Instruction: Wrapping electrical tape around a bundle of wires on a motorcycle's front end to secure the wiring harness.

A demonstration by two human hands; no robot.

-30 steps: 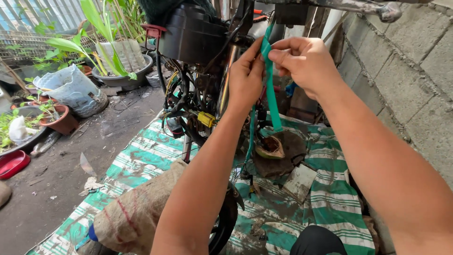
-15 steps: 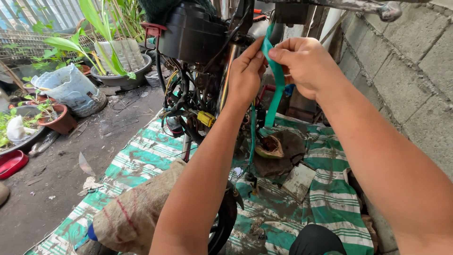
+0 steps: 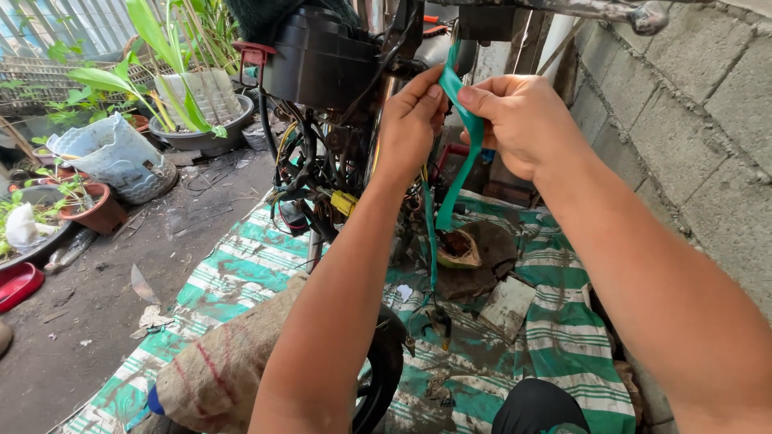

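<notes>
Block wall (image 3: 708, 120) is seen filling the right side of the frame, grey and rough. A green-and-white striped tarp (image 3: 555, 337), muddied, is spread over the ground across the lower centre and right. A motorcycle front (image 3: 338, 120) is stood at upper centre, its black housing at top and a tangle of exposed wiring (image 3: 318, 177) hung below; the front tyre (image 3: 378, 378) is seen at bottom centre. A stuffed burlap sack (image 3: 217, 370) is laid at lower left, against the tyre. Potted plants (image 3: 193, 104) and a pale blue bucket (image 3: 121, 157) are grouped at upper left on the dirt.

Both forearms are raised from the bottom edge toward upper centre. The green strap (image 3: 462, 153) (flat, ribbon-like) is held just above the middle of the frame, its free end hung down toward the tarp. The left hand (image 3: 410, 124) is closed with thumb and fingertips pressed on the strap's upper end. The right hand (image 3: 523, 120) is curled, the strap pinched between thumb and forefinger just beside the left.
</notes>
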